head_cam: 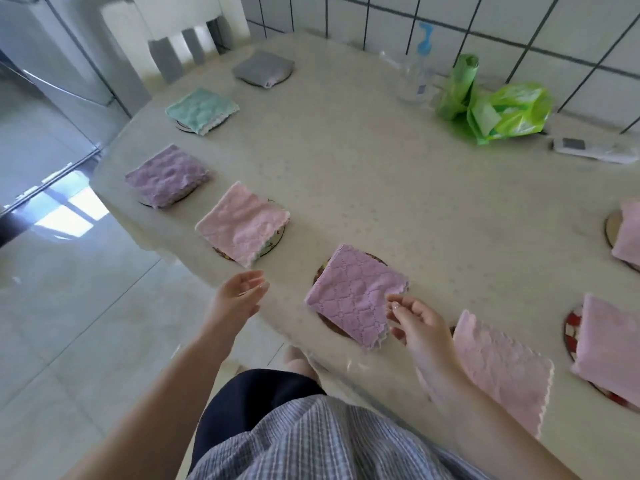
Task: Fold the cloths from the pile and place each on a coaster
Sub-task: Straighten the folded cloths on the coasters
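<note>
My right hand (417,320) is hovering at the near right corner of a folded lilac cloth (355,294), fingers loosely curled, fingertips just beside its scalloped edge; contact I cannot tell, nothing gripped. That cloth is lying on a dark round coaster (330,323) showing at its near and far edges. My left hand (239,294) is hanging off the table edge (194,258), left of the lilac cloth, palm relaxed, fingers straight, holding nothing. Beyond my left hand a row is running away: pale pink cloth (242,225), mauve cloth (168,176), mint cloth (201,109), grey cloth (263,69), each sitting on a coaster. Right of my right hand, another pink cloth (502,368) is lying partly under my forearm
</note>
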`<state>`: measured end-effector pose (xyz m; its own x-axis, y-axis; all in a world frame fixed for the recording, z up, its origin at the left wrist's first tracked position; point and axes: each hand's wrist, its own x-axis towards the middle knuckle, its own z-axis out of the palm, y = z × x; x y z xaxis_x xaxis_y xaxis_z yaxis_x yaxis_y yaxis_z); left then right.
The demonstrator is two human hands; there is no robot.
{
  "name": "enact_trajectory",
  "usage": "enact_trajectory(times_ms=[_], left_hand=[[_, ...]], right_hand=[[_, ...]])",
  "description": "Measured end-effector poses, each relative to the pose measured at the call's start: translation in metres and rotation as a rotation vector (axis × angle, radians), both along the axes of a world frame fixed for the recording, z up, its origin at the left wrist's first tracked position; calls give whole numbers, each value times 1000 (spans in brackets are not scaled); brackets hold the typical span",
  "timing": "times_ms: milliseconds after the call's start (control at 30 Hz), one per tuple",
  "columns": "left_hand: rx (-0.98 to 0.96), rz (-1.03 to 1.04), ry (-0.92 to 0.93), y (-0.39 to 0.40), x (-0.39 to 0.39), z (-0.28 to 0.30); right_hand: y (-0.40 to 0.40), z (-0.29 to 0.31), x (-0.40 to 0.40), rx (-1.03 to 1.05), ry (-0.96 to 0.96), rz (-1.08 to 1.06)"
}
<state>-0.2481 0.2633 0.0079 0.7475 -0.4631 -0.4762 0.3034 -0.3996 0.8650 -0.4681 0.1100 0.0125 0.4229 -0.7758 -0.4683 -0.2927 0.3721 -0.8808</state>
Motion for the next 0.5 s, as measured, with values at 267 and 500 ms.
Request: enact_trajectory(times_ms=[267, 500], left_hand=[[56, -166, -102, -46, 148, -14], [210, -442, -222, -70, 264, -9]], right_hand=[[-9, -6, 127, 1, -31, -178], [18, -21, 226, 88, 143, -231]])
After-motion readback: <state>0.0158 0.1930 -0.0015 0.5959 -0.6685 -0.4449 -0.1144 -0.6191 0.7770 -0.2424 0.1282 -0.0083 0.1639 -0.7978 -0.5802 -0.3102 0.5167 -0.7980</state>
